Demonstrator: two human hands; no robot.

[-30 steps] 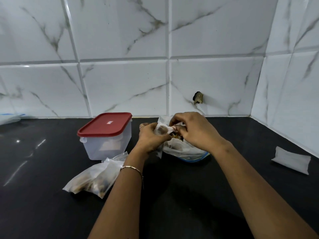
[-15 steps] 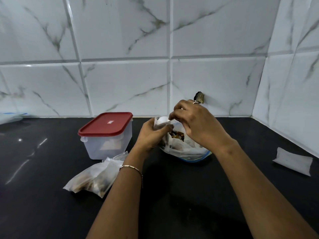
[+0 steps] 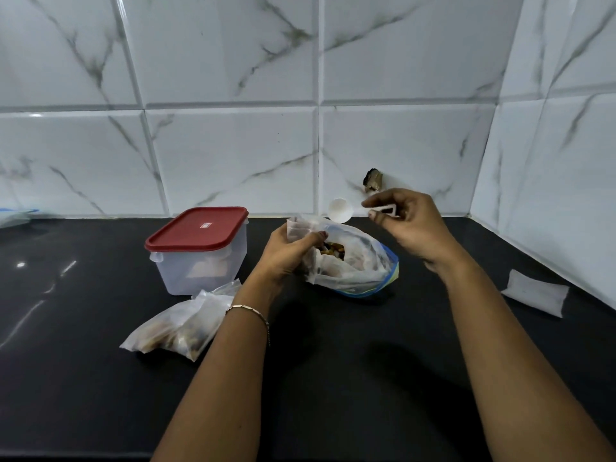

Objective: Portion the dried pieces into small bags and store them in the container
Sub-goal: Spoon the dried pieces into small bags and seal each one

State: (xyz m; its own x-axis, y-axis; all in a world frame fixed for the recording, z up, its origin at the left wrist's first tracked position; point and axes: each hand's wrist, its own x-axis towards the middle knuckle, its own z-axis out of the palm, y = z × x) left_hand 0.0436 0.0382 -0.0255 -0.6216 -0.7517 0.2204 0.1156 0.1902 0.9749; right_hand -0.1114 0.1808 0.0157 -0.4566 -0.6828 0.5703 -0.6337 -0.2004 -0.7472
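Fingers of the right hand (image 3: 413, 228) pinch a white scoop (image 3: 340, 210) above the big bag (image 3: 360, 265), the left hand (image 3: 286, 255) grips a small bag (image 3: 298, 228), seemingly mid-portioning; next, scoop again.

White cloth (image 3: 535, 293) on black counter (image 3: 333, 378) (perhaps folded); marble tiles (image 3: 233, 155).

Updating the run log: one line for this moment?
left hand: holds small bag | right hand: holds scoop | container: lidded

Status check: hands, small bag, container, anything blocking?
Left hand grips small bag; right hand pinches white scoop above big bag. Container lidded, filled bags in front. Nothing blocking.
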